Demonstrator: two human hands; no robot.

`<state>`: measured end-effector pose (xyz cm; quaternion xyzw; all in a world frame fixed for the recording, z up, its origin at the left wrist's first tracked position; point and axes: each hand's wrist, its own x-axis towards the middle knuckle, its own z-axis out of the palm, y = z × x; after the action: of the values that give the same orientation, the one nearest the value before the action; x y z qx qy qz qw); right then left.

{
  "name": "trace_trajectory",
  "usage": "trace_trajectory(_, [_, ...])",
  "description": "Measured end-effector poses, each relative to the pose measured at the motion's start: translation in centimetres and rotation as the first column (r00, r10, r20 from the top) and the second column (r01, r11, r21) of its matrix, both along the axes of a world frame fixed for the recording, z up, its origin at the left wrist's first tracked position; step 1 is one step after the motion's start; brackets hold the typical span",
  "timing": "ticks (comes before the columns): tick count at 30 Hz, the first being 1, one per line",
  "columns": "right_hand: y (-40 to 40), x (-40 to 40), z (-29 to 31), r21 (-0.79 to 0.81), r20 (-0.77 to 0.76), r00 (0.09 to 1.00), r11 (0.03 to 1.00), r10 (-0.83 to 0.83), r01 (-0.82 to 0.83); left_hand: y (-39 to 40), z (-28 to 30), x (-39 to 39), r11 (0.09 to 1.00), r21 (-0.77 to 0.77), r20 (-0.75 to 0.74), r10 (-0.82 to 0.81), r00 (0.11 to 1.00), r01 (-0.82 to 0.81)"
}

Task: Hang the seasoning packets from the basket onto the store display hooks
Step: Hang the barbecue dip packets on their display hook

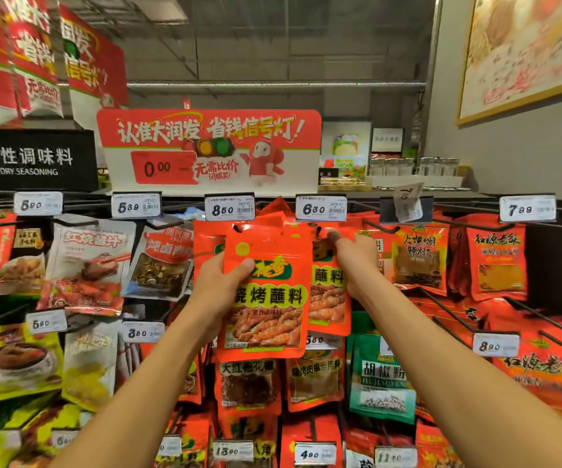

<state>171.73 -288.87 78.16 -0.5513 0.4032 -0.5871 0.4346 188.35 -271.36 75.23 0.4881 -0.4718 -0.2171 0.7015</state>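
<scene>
Left hand [220, 278] grip closed on orange seasoning packet [266, 292], hole raised below 8.50 price tag [229, 207]; right hand [357, 261] pinches hung packets [328, 292] aside, presumably clearing hook

A red and white promotional sign [209, 148] stands on top of the rack, showing a traffic light and a cartoon mascot; to its left hangs a black aisle board [31, 160] reading DRY SEASONING; clear glass jars [414, 166] line a shelf behind at the right; a large framed food poster [523, 52] tilts on the grey wall above them.
</scene>
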Motion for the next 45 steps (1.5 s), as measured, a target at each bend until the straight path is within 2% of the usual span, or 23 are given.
trace_trajectory(3, [-1.5,1.4,0.2,-0.046,-0.085,0.996,0.998,-0.037,0.033,-0.1,-0.2,0.0,1.000,0.015,-0.006,0.005,1.000,-0.005])
trace_trajectory(6, [-3.4,2.4,0.2,-0.015,-0.230,0.967,0.994,-0.113,0.112,-0.4,-0.5,-0.3,0.999,0.039,-0.046,0.014,0.999,-0.012])
trace_trajectory(11, [-5.5,2.7,0.2,0.085,-0.303,0.950,0.992,-0.068,0.097,-0.6,-0.6,-0.6,0.998,0.061,-0.040,0.025,0.999,-0.023])
trace_trajectory(15, [-5.2,1.8,-0.4,0.054,-0.330,0.941,0.994,-0.072,0.095,-1.3,-0.8,-1.0,0.995,0.092,-0.077,0.044,0.996,-0.037])
trace_trajectory(17, [-4.4,0.6,-1.6,0.023,-0.252,0.965,0.996,-0.074,0.082,-2.0,-0.7,-1.4,0.995,0.093,-0.115,0.038,0.993,-0.027])
trace_trajectory(19, [-3.2,-0.9,-2.8,-0.014,-0.035,0.998,0.998,-0.061,0.061,-2.8,-0.6,-2.1,0.995,0.098,-0.147,0.017,0.989,-0.003])
trace_trajectory(21, [-1.7,-2.4,-3.4,-0.036,0.231,0.964,0.991,0.133,-0.128,-3.8,-0.3,-2.9,0.995,0.102,-0.158,0.005,0.987,0.012])
trace_trajectory(22, [-0.9,-3.0,-3.4,-0.057,0.318,0.901,0.954,0.296,-0.294,-4.3,-0.2,-3.4,0.995,0.100,-0.156,0.002,0.988,0.014])
trace_trajectory(24, [0.4,-3.8,-3.0,-0.094,0.301,0.797,0.848,0.523,-0.521,-5.3,0.3,-4.6,0.996,0.084,-0.133,-0.005,0.991,0.016])
trace_trajectory(25, [0.8,-3.8,-2.7,-0.111,0.234,0.803,0.836,0.548,-0.538,-5.8,0.5,-5.1,0.997,0.077,-0.111,-0.010,0.994,0.019])
trace_trajectory(27, [1.3,-3.6,-1.8,-0.148,0.124,0.863,0.869,0.490,-0.472,-6.6,1.1,-6.0,0.998,0.060,-0.081,-0.016,0.997,0.021])
trace_trajectory(31, [0.6,-3.0,-0.1,-0.155,0.031,0.950,0.940,0.312,-0.304,-7.9,2.2,-6.4,0.994,0.093,-0.091,0.061,0.994,-0.052])
trace_trajectory(41, [-1.4,-1.0,0.6,-0.110,-0.034,0.985,0.979,0.168,-0.171,-8.4,3.5,-5.7,0.981,0.164,-0.106,0.127,0.986,-0.109])
trace_trajectory(45, [-2.9,0.1,-0.5,-0.070,-0.048,0.994,0.992,0.098,-0.101,-8.1,2.5,-4.8,0.971,0.189,0.020,0.143,0.990,-0.144])
